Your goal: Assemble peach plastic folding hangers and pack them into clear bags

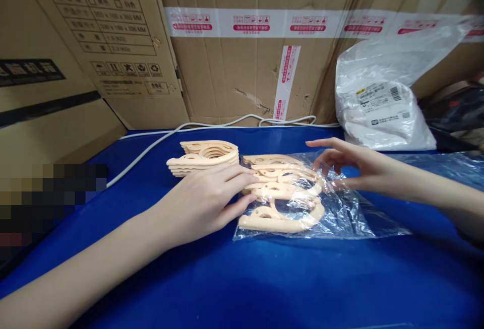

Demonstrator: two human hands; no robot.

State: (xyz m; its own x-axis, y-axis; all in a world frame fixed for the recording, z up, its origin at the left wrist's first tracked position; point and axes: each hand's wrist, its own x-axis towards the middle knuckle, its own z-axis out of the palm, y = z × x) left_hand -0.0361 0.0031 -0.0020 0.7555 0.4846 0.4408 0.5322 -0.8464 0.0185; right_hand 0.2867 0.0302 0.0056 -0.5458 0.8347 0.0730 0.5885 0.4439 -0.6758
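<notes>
A clear plastic bag (351, 220) lies flat on the blue table with several beige folding hangers (282, 224) inside it. At its left end, my left hand (209, 200) has its thumb and fingers closed on the hangers' ends; the fingertips partly cover the contact. Over the bag's right part hovers my right hand (350, 165), index finger stretched out, the others bent and apart, with nothing visibly held. Whether its lower fingertips touch the plastic is hard to make out. Behind my left hand sits a neat stack of matching hangers (206, 155), outside the bag.
Cardboard boxes (234, 72) stand along the back and left. A white cable (151, 146) runs across the table's rear and left side. A white plastic bag (381, 102) with labels rests at the back right. More clear plastic (442, 165) lies under and behind my right forearm.
</notes>
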